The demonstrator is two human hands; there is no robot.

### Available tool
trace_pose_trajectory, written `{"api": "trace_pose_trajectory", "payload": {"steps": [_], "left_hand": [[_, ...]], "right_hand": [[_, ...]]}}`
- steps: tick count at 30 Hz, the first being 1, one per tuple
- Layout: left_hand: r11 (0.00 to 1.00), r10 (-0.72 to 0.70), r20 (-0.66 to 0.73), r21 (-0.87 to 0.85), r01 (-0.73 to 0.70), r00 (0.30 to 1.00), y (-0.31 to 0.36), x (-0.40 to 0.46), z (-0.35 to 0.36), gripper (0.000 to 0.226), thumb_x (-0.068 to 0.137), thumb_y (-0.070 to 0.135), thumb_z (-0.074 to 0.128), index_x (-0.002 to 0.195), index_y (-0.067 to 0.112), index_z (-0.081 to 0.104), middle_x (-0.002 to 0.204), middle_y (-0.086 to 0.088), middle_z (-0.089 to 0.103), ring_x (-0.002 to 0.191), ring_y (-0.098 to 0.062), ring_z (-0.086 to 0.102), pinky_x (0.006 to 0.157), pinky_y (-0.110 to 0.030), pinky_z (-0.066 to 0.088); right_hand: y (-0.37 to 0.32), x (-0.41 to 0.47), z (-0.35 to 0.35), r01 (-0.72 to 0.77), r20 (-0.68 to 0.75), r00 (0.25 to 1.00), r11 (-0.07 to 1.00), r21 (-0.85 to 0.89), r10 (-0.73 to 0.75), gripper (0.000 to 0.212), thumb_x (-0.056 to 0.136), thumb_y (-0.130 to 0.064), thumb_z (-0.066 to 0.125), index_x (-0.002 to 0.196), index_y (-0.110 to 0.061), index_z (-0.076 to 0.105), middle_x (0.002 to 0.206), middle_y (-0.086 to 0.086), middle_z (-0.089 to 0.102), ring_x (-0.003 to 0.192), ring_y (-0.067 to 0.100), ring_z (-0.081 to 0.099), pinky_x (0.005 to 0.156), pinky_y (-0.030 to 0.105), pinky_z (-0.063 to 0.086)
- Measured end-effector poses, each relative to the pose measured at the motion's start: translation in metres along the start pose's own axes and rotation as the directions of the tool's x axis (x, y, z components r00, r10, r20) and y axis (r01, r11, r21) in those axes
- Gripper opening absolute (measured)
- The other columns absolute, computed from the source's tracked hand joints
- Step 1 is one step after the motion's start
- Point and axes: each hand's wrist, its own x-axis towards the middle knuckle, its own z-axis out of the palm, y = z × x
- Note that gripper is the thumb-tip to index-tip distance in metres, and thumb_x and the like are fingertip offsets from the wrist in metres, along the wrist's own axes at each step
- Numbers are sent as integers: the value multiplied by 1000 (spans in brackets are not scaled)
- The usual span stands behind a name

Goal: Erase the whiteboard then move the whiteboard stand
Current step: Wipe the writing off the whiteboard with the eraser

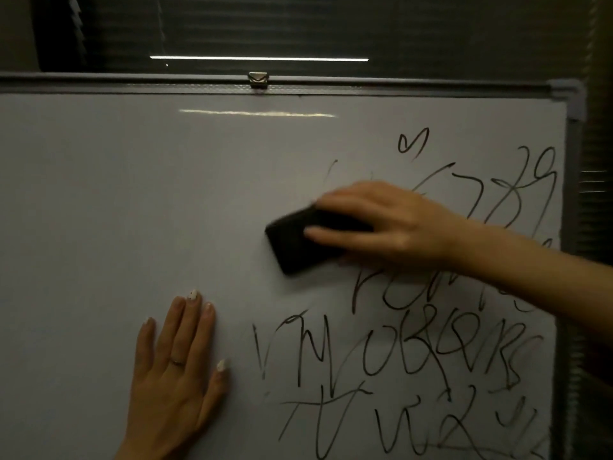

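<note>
dark window blinds (slats closed), light reflection

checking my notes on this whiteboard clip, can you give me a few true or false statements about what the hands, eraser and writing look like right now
1. The right hand grips a black eraser against the whiteboard. True.
2. The left hand holds a marker. False: it lies flat on the board with straight fingers, holding nothing.
3. The writing left on the board is on its right side. True.
4. The board is wiped clean. False: many black scribbles remain.
5. A metal clip sits on the board's top edge. True.
</note>
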Motion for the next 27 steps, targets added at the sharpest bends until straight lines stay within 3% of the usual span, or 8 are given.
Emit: {"api": "trace_pose_trajectory", "payload": {"steps": [3, 6, 9, 11, 14, 18, 22, 27], "left_hand": [[1000, -4, 8, 9, 4, 1000, 1, 0, 0, 59, 98, 41, 18, 151, 16, 10, 160, 0, 4, 146, -18, 7, 118, -40, 4], [1000, 1, 2, 11, -1, 1000, 2, 0, 2, 59, 98, 40, 19, 151, 16, 10, 160, 0, 4, 146, -19, 7, 118, -41, 4], [1000, 1, -3, 12, -1, 1000, 2, 0, 3, 59, 99, 40, 20, 151, 15, 10, 160, 0, 4, 146, -19, 8, 118, -41, 5], [1000, -8, 7, 12, 8, 1000, 0, -1, 3, 58, 99, 40, 19, 151, 16, 10, 160, 0, 4, 146, -19, 8, 118, -41, 4], [1000, -19, 20, 15, 19, 1000, -3, -2, 3, 58, 99, 40, 18, 152, 16, 9, 160, 0, 4, 146, -19, 7, 118, -41, 3], [1000, -22, 30, 13, 21, 999, -2, -2, 5, 59, 99, 41, 18, 152, 16, 8, 160, -1, 4, 146, -20, 8, 118, -41, 3], [1000, -5, 4, 1, 5, 1000, 3, -1, 4, 58, 99, 40, 19, 151, 16, 10, 160, 0, 5, 146, -19, 8, 118, -42, 5], [1000, -6, 5, 19, 5, 1000, -1, -2, 3, 58, 99, 39, 19, 151, 16, 10, 160, -1, 5, 146, -20, 8, 118, -42, 5]], "right_hand": [[31, -7, -15, -240, -81, 970, 964, -115, 231, 41, 99, -27, 54, 136, -12, 43, 129, 27, 47, 116, 36, 48, 99, 44, 42], [37, -11, -20, -551, -227, 823, 829, -95, 521, 43, 98, -32, 55, 135, -11, 49, 126, 31, 50, 115, 34, 42, 93, 46, 45], [15, -9, -5, -687, -308, 700, 725, -43, 645, 43, 96, -29, 58, 132, -7, 54, 123, 30, 52, 113, 29, 38, 92, 41, 43], [-3, -11, 4, -680, -298, 706, 733, -33, 642, 43, 95, -27, 58, 131, -5, 54, 124, 30, 51, 114, 30, 39, 93, 41, 42], [-29, -20, 12, -558, -239, 811, 829, -44, 534, 40, 96, -25, 58, 131, -5, 53, 125, 28, 50, 115, 36, 45, 96, 44, 43], [-63, -46, 19, -275, -128, 954, 961, -24, 270, 37, 95, -13, 60, 130, -7, 50, 127, 23, 47, 115, 34, 51, 98, 43, 45], [-55, -68, 5, -15, 3, 1000, 1000, 3, 15, 41, 94, -4, 59, 133, -8, 48, 132, 19, 47, 118, 30, 53, 103, 39, 43], [7, -68, -22, -216, -26, 976, 975, -53, 215, 40, 98, -21, 55, 135, -13, 42, 129, 23, 43, 115, 36, 49, 99, 43, 44]]}}
